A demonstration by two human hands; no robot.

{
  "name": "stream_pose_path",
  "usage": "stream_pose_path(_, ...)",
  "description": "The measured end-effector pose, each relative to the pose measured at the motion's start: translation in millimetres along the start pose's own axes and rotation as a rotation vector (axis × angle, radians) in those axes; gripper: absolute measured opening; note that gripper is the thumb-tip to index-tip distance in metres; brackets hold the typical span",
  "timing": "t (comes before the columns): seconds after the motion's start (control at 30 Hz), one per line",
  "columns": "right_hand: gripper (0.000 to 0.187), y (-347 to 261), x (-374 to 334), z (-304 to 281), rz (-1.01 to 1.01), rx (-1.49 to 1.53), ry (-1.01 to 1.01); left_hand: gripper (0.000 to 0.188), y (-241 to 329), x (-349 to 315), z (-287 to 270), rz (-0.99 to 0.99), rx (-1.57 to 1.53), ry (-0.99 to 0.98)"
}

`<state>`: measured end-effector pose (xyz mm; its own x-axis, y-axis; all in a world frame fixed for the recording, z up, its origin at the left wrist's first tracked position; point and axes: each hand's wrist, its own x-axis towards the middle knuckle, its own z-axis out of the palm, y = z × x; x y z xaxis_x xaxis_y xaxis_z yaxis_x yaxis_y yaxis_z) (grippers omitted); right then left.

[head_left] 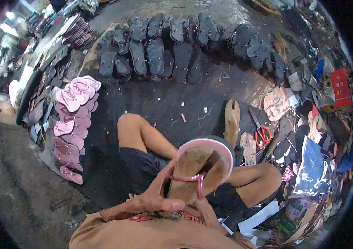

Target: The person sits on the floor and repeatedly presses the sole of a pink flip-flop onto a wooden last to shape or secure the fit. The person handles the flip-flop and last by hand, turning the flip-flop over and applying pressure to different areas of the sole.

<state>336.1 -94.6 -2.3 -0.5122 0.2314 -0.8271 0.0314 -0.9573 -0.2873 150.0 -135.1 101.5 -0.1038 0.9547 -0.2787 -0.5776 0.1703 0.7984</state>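
My left hand [158, 200] is closed around the near-left side of a pink flip-flop [201, 143], its thumb lying toward me. A worn wooden shoe last [191, 159] sits in the flip-flop, under its shiny pink straps [187, 179]. The flip-flop is held up before my chest, above my folded legs, with a dark layer along its far rim. My right hand [202, 206] is at the near-right underside of the last; its fingers are hidden there. Right of the flip-flop, another wooden last [232, 118] lies on the dark mat [143, 97].
Pink flip-flops [72, 124] lie in overlapping rows at left. Many black flip-flops [155, 56] line the far side. At right are orange-handled scissors [262, 136], a pale pink sole-shaped piece [277, 103], a clear plastic bag [314, 168], a red box [341, 88] and scraps.
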Motion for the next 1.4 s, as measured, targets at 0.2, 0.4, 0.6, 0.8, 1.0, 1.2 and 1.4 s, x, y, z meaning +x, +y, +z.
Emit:
stream_pose_path(0.2,0.073,2,50,-7,-0.504,0.111,0.009,0.086,-50,52,-45,-0.110,0.139,0.240)
stream_pose_path(0.4,0.142,-54,16,25,-0.914,-0.439,-0.125,0.052,-49,75,-52,-0.018,0.116,0.124)
stream_pose_path(0.6,0.105,-67,-22,7,-0.389,0.069,-0.383,0.039,-38,54,-56,0.228,0.733,0.000)
stream_pose_path(0.8,0.098,-79,-64,32,-0.405,0.258,-0.374,0.036,-57,36,-63,0.051,0.050,-0.170)
stream_pose_path(1.0,0.118,-60,-6,11,-0.715,-0.260,-0.155,0.029,-61,73,-52,0.098,0.485,0.214)
stream_pose_path(1.2,0.127,-82,32,38,-1.156,-0.419,-0.159,0.034,-64,77,-51,0.165,0.487,0.158)
stream_pose_path(1.4,0.132,-74,71,48,-1.067,-0.901,0.091,0.047,-84,87,-72,0.152,0.269,0.210)
